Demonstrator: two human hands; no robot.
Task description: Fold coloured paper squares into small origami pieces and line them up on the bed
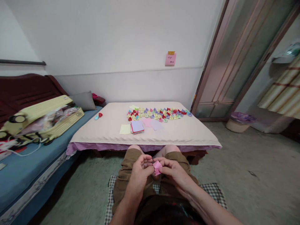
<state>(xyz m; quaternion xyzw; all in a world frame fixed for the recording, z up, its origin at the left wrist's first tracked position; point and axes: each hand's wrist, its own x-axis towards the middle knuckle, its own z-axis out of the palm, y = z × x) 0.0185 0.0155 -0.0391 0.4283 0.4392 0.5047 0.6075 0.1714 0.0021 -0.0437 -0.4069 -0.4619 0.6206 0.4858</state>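
Note:
A small piece of folded pink paper (157, 168) is held above my lap, between my two hands. My left hand (142, 170) curls around its left side, thumb against the paper. On the other side, my right hand (172, 168) pinches it between thumb and fingers. Beyond my knees, a stack of coloured paper squares (137, 127) with a lilac sheet on top lies on the cloth-covered table (105, 131). A pale yellow sheet (125, 129) is to its left, and loose pink (147, 122) and lilac sheets (156, 125) are to its right. Many small folded paper pieces (159, 114) spread behind them.
Two folded pieces, one red (100, 115) and one blue, sit at the table's left. An open yellow suitcase (65, 125) rests on the blue bed (53, 150) at left. A lined bin (239, 123) stands right, by the sliding door (217, 78). A pink note (170, 59) hangs on the wall.

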